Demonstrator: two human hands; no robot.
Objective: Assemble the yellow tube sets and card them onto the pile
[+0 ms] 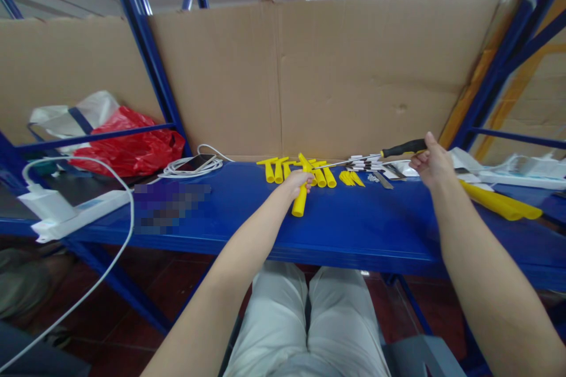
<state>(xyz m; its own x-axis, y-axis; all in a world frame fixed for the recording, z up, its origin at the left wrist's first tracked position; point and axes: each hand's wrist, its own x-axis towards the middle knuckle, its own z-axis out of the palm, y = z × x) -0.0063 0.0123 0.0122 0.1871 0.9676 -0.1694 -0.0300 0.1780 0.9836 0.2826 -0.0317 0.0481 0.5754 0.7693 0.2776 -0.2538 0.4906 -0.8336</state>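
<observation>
Gripping items over blue shelf (pixel 354 230): left hand (pixel 297 180) clenched round yellow plastic tube (pixel 300 200), its lower end resting on shelf; right hand (pixel 431 162) grasping black-handled screwdriver (pixel 400 149). Further yellow tubes (pixel 321 175) lie between hands.

Blue metal shelf (pixel 354 230) on blue uprights, cardboard sheet standing along its back edge. On the deck, left to right: white power strip (pixel 66 212) with a plugged-in adapter and white cable at the left front; red plastic bag (pixel 128 147) and a white bag behind it; phone (pixel 197 162) lying on a coil of white cable; row of short yellow plastic tubes (pixel 278 169) near the back at centre; small yellow wedge pieces (pixel 351 178) just right of them; a few small metal parts and white-handled bits beside those; long yellow tubes (pixel 499 201) toward the right; second white power strip (pixel 522 178) at far right.
</observation>
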